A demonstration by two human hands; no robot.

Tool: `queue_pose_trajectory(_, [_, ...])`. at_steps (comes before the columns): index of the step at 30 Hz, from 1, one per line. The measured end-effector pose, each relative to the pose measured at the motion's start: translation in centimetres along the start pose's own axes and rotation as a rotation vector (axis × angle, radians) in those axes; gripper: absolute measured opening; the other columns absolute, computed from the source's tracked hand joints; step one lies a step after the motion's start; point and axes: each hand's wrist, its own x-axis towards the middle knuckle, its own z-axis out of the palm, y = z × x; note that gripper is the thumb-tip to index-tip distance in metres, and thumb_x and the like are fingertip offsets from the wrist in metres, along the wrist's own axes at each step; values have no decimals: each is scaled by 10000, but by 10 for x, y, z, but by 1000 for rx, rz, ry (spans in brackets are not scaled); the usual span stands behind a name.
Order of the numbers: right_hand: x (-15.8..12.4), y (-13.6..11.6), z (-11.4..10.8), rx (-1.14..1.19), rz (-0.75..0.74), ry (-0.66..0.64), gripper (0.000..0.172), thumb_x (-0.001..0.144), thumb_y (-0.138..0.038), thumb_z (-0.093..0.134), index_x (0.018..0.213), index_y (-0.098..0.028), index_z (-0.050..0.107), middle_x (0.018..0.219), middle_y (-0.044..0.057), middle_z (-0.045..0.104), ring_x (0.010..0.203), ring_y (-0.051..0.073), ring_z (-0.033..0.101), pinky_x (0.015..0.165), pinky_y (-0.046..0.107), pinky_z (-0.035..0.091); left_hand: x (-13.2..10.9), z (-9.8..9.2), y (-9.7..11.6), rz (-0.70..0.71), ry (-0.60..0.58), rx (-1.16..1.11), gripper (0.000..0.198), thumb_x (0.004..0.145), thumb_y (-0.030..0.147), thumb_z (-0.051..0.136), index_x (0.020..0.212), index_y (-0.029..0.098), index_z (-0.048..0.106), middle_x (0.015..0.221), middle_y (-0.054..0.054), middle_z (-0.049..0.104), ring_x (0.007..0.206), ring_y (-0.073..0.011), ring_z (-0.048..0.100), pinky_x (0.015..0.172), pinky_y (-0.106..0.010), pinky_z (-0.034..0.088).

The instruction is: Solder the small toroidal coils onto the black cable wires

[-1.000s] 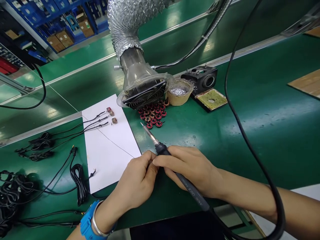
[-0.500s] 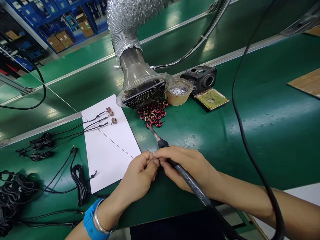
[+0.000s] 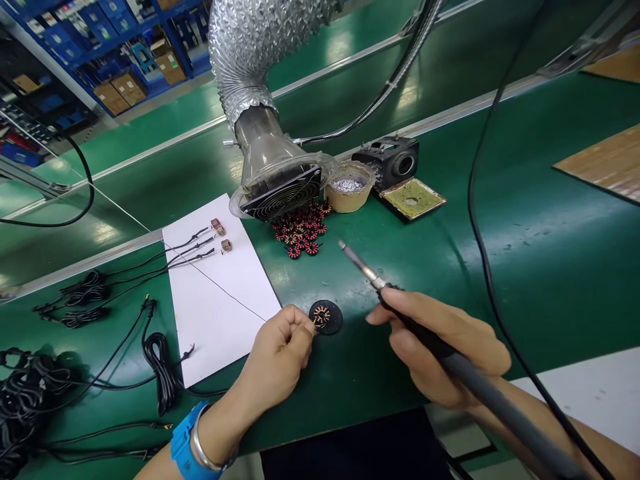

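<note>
My left hand, with a blue band and a metal bangle at the wrist, is pinched closed on a thin solder wire that runs in from the upper left. Just past its fingertips, a small ring coil with copper-coloured windings lies on a round black disc; whether the fingertips also grip its leads I cannot tell. A soldering iron is in my right hand, to the right of the disc, its tip raised and pointing up and left, apart from the coil.
A fume extractor hood hangs over a pile of red-black ring coils. Beside it stand a solder-filled bowl, an iron holder and a yellow sponge. White paper and black cable bundles lie left.
My right hand has moved right with the soldering iron, away from my left hand. The disc and ring coil now show between them. My left hand has barely moved.
</note>
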Motion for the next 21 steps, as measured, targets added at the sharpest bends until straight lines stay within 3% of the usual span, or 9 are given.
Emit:
queue_pose_trajectory(4, [-3,-6,-10,76,49,-16,416,876,-158,514,1274,-239,609,730,46,626,583,185,562,486,333,439,-2,2,-2,15,34,17,190,932,303,422,786,191,469,512,80,417,492,-86,341,495,-211,258])
queue_pose_trajectory(11, [-10,-2,-17,233,263,-120,172,861,-255,541,996,-215,640,670,20,570,559,171,532,503,316,395,-8,9,-10,46,78,11,227,969,342,404,803,197,461,552,69,449,518,-91,345,508,-219,261])
queue_pose_trajectory(21, [-5,-2,-16,262,281,-151,142,858,-244,526,946,-202,629,637,4,523,527,149,480,495,295,346,-8,14,-14,46,98,-23,268,979,419,410,832,200,455,572,67,461,499,-86,309,488,-223,232])
